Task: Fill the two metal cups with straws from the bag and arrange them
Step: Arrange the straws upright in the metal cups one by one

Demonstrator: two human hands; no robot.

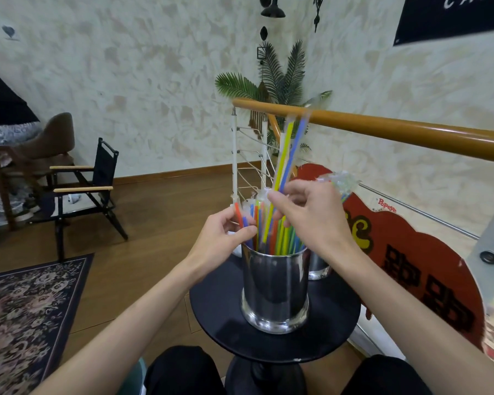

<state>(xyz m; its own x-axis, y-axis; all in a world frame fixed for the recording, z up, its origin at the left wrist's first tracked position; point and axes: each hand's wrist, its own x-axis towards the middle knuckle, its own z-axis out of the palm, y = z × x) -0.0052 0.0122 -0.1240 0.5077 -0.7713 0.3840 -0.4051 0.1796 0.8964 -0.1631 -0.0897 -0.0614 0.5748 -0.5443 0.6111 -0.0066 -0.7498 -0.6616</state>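
Near metal cup [275, 289] seen on round black bench [220, 317], packed with straws [280, 238]. Red straw pinched by left hand [226, 238]. Yellow and blue straws [290, 155] pinched by right hand [311, 215]. Should be lowered upright, bundle steadied. Second cup [318, 266] mostly hidden behind.

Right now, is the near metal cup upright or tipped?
Upright: the near metal cup stands flat on the round black table, with straws sticking up from it.
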